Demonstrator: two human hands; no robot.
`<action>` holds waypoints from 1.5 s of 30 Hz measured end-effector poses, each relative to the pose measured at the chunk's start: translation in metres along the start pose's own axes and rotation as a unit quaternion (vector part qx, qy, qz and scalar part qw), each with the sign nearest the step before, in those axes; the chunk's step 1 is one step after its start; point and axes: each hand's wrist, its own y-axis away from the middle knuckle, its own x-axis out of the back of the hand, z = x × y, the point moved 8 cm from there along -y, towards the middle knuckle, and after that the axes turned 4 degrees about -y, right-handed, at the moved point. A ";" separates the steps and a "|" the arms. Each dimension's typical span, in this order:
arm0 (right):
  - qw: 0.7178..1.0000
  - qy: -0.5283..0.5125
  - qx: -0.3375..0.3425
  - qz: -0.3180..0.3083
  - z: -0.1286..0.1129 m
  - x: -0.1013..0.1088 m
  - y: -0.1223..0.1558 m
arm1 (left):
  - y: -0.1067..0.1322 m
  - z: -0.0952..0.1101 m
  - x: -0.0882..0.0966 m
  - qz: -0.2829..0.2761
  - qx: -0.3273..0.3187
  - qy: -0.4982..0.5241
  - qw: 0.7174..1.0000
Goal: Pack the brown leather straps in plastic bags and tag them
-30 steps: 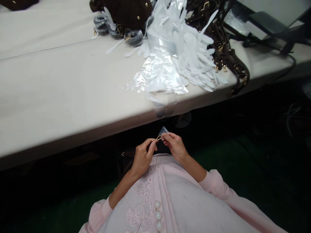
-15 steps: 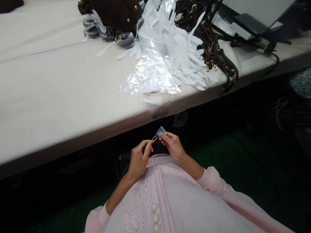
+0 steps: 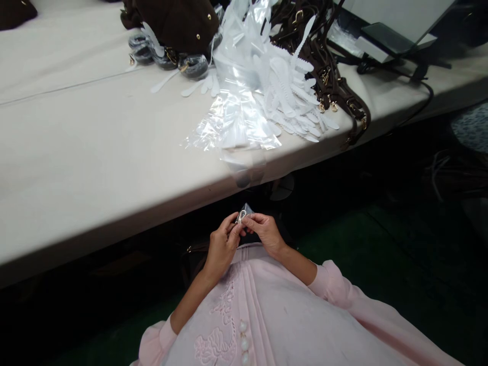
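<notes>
Close together in front of my lap, both hands are closed in a pinch. My left hand (image 3: 224,241) grips a gold metal snap hook (image 3: 241,216), whose loop shows at the fingertips. My right hand (image 3: 267,232) pinches a small clear plastic bag (image 3: 247,207), which lies around or against the hook; I cannot tell how far the hook is inside. The lower part of the hook is hidden by my fingers. A brown strap (image 3: 196,248) with gold hardware hangs beside my left wrist.
On the cloth-covered table (image 3: 95,168) lie clear plastic bags (image 3: 238,114), a heap of white serrated strips (image 3: 290,94) and brown straps with gold buckles (image 3: 335,89). A dark brown bag (image 3: 175,25) sits behind wrapped coils (image 3: 193,66). A dark tablet-like device (image 3: 387,38) stands at the right.
My hands have come together. The small plastic bag has moved left onto the gold hook, which stood apart from it before.
</notes>
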 end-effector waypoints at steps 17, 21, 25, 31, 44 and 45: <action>0.993 -0.062 -0.086 -0.042 -0.003 0.010 -0.007 | 0.004 -0.020 -0.011 -0.099 0.029 0.081 0.991; 0.982 -0.071 -0.140 -0.107 0.005 0.002 -0.001 | 0.003 -0.016 -0.010 -0.095 0.021 0.055 0.994; 0.972 -0.076 -0.158 -0.155 0.012 0.000 0.003 | 0.002 -0.012 -0.010 -0.101 0.024 0.074 0.992; 0.975 -0.051 -0.132 -0.172 0.017 -0.001 0.003 | 0.001 -0.014 -0.017 -0.188 0.090 0.198 0.958; 0.986 -0.118 -0.076 -0.086 0.008 -0.004 -0.003 | 0.002 0.008 -0.003 -0.046 -0.065 -0.091 0.993; 0.988 -0.113 -0.067 -0.078 0.006 -0.002 -0.004 | 0.003 0.008 -0.001 -0.031 -0.062 -0.087 0.994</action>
